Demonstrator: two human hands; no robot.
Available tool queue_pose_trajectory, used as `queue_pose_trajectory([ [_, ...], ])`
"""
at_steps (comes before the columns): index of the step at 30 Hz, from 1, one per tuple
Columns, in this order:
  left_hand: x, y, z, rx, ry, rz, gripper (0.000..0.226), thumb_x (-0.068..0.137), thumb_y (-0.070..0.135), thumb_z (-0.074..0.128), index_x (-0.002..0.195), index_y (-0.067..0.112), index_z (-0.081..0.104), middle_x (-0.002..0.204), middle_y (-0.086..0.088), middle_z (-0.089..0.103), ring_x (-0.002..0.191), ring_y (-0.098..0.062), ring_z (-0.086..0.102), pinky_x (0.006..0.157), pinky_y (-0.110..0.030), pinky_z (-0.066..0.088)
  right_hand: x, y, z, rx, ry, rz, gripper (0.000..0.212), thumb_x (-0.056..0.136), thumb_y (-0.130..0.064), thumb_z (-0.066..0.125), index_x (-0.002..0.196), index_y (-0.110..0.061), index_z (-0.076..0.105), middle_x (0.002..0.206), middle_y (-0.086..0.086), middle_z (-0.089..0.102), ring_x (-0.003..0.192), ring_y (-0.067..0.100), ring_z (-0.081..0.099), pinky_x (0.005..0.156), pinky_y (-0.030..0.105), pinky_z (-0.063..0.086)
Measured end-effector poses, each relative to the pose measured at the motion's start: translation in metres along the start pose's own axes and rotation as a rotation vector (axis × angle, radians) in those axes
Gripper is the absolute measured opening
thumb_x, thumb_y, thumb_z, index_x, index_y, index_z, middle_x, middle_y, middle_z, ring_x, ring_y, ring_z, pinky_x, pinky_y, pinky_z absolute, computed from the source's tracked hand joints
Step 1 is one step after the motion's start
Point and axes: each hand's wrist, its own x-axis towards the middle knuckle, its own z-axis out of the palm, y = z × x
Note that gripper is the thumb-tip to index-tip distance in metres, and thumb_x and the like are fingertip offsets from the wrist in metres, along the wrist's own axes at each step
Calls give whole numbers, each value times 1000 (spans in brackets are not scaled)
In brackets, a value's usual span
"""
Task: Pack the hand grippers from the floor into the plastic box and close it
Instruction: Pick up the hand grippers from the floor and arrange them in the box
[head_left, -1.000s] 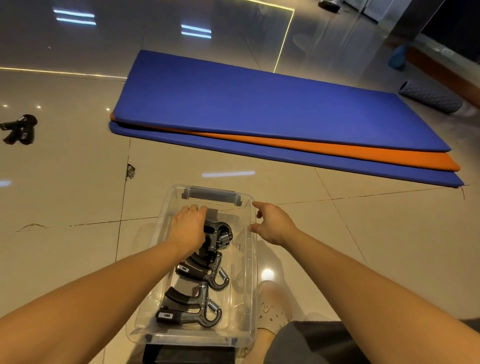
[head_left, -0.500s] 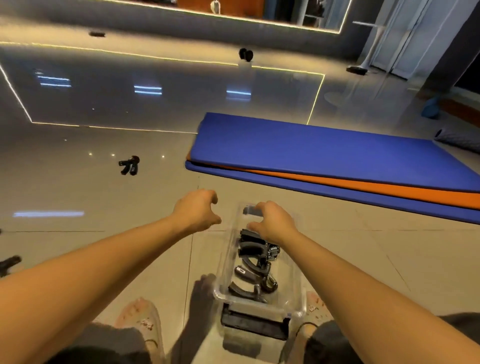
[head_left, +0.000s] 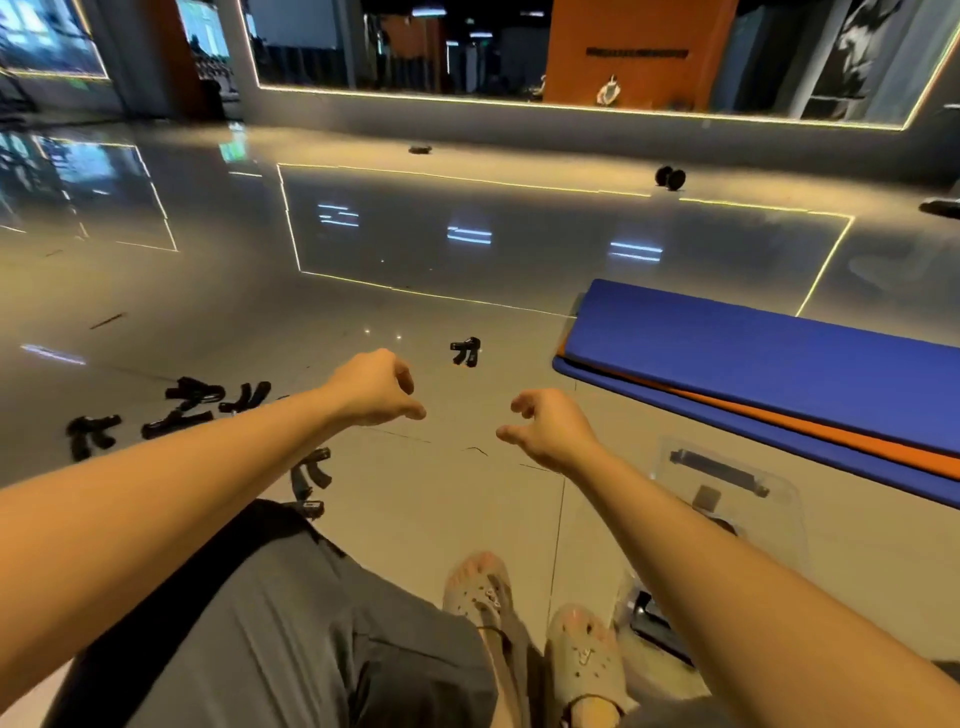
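Black hand grippers lie scattered on the glossy grey tiled floor (head_left: 467, 519). One lone black gripper (head_left: 466, 352) sits ahead, beyond and between both hands. A cluster lies at left: one pair (head_left: 92, 436) far left, a larger tangle (head_left: 192, 408) next to it, another (head_left: 249, 397) just right of that, partly hidden by the left forearm. Two more (head_left: 310, 473) lie just below the left forearm, near the knee; one (head_left: 306, 508) touches the edge of the grey trousers (head_left: 322, 623).

Clear plastic box (head_left: 769, 499) with a dark handle bar sits on the floor at right, lid off, mostly hidden behind the right forearm; contents can't be made out here.

Left hand (head_left: 376, 387) held out in the air, forearm stretched forward, fingers loosely curled, thumb pointing right, holding nothing. Right hand (head_left: 550, 428) likewise out front and slightly lower, fingers curled in a loose hook, thumb toward the left hand, empty. The hands are near each other, not touching, both above the floor.

Two beige perforated clogs (head_left: 582, 654) sit below, between trousers and box. Blue exercise mat stacked with an orange one (head_left: 779, 353) lies at right, beyond the box. Far off, a black dumbbell (head_left: 670, 178) rests near the mirrored wall.
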Motion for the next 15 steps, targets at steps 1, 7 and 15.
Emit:
queue_pose_trajectory([
  [1,-8,-14,-8,11,8,-13,39,81,40,81,109,16,69,106,-2,70,93,-18,65,81,-34,55,1,-11,10,16,-15,-12,53,90,-38,73,137,-16,58,136,7,61,119,25,60,99,41,52],
  [7,-41,-105,-53,95,1,-94,41,82,43,79,113,18,67,102,2,68,82,-6,60,63,-19,43,20,-73,71,62,-133,-60,53,89,-38,75,134,-15,60,133,8,63,118,27,61,99,44,52],
  [15,-56,-251,-32,10,-119,-222,50,82,47,77,124,23,62,106,6,62,94,-8,61,83,-27,52,85,-140,202,3,-300,-132,49,87,-39,76,129,-19,61,127,5,65,110,24,62,94,44,55],
])
